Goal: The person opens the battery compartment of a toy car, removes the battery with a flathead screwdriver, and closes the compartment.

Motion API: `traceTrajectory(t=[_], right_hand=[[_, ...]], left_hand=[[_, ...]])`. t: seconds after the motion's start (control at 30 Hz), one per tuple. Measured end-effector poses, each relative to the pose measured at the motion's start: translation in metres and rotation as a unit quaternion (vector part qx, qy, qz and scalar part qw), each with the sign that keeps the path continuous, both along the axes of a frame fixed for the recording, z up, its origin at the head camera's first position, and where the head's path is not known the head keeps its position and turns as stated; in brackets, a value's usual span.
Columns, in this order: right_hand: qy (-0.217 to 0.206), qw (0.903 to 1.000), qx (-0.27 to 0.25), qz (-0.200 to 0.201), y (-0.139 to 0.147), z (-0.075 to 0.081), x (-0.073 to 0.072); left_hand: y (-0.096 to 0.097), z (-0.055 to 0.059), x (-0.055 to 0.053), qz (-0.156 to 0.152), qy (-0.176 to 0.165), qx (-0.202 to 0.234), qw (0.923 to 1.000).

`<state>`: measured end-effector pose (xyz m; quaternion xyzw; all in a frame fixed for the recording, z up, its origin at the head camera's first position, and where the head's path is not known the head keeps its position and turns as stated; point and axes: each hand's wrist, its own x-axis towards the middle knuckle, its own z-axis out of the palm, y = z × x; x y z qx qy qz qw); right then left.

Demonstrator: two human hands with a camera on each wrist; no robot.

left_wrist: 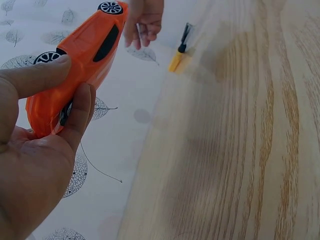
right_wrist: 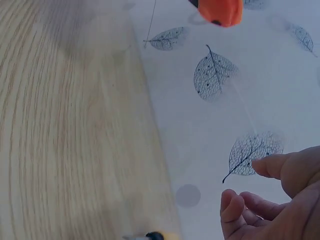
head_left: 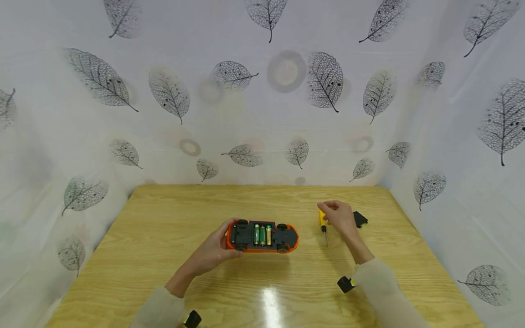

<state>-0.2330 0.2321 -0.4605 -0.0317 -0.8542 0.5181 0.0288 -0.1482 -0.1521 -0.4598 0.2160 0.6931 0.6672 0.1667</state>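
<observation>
1. I see the left hand point(head_left: 214, 248) clamped on the car point(head_left: 279, 236), lower centre of the head frame.
2. The right hand point(head_left: 340, 217) hangs near the screwdriver point(head_left: 322, 220), lower right, loosely curled fingers apart from thumb.

No lettering we can read

We can make out no word, brand or number in any view. The three batteries point(head_left: 263, 235), side by side in the underside of the orange toy car point(head_left: 285, 236), wear green and gold wrappers, but whatever is printed there is too small for us to read. We cannot tell whether the car's dark base carries marks. To its right, we can read nothing on the yellow screwdriver point(head_left: 322, 220). On the far backdrop point(head_left: 262, 118) we see leaf and ring prints only.
</observation>
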Motion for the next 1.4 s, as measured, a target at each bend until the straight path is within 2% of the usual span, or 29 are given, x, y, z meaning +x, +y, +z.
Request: traceTrajectory(t=[0.3,0.53,0.73,1.03,1.4], right_hand=[[0.049,0.9956,0.005,0.080,-0.038,0.025,0.019],[0.093,0.9843,0.003,0.150,-0.066,0.040,0.038],[0.129,0.9728,0.018,0.191,-0.082,0.041,0.044],[0.171,0.9600,0.067,0.212,-0.100,0.038,0.048],[0.188,0.9490,0.095,0.235,-0.115,0.038,0.054]], left_hand=[[0.001,0.001,0.000,0.000,-0.002,-0.002,1.0000],[0.001,0.001,0.001,0.000,-0.002,-0.003,1.0000],[0.002,0.000,0.001,-0.001,0.002,0.000,1.0000],[0.002,-0.003,0.001,-0.008,-0.001,0.008,0.9999],[0.003,-0.003,-0.001,-0.017,0.005,0.015,0.9997]])
